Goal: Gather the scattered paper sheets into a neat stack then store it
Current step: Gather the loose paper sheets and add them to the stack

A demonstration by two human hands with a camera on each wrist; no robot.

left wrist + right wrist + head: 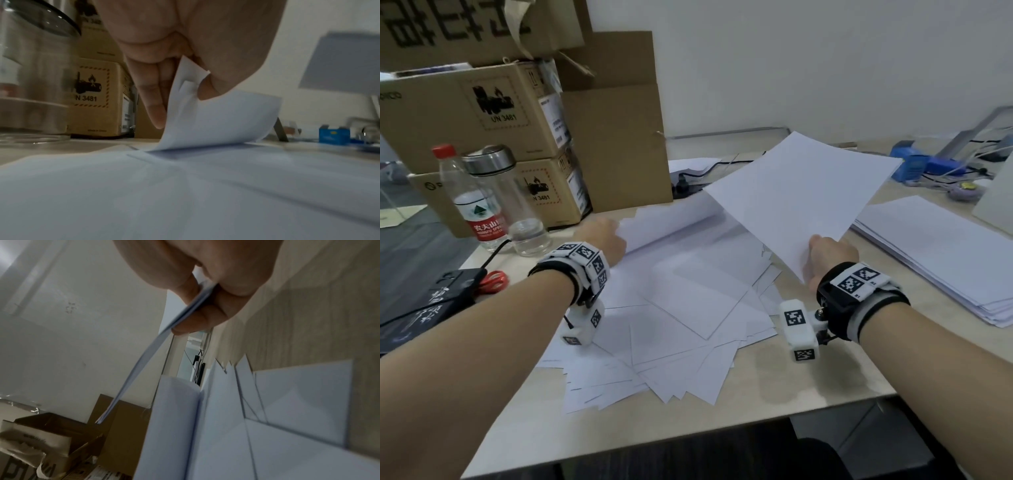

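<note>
Several white paper sheets point(681, 329) lie scattered and overlapping on the desk in front of me. My left hand point(606, 240) pinches the near corner of one sheet point(216, 120) and curls it up off the pile. My right hand point(825, 255) grips a thin bundle of sheets point(801, 198) by its near edge and holds it raised and tilted above the desk. In the right wrist view that bundle point(148, 356) shows edge-on between thumb and fingers. A squared stack of paper point(941, 260) lies flat at the right.
Cardboard boxes point(493, 113) stand at the back left, with a plastic water bottle point(472, 198) and a glass bottle point(510, 202) in front of them. A black item and red scissors point(493, 281) lie at the left. Blue boxes point(914, 164) and cables sit back right. The desk's front edge point(688, 435) is close.
</note>
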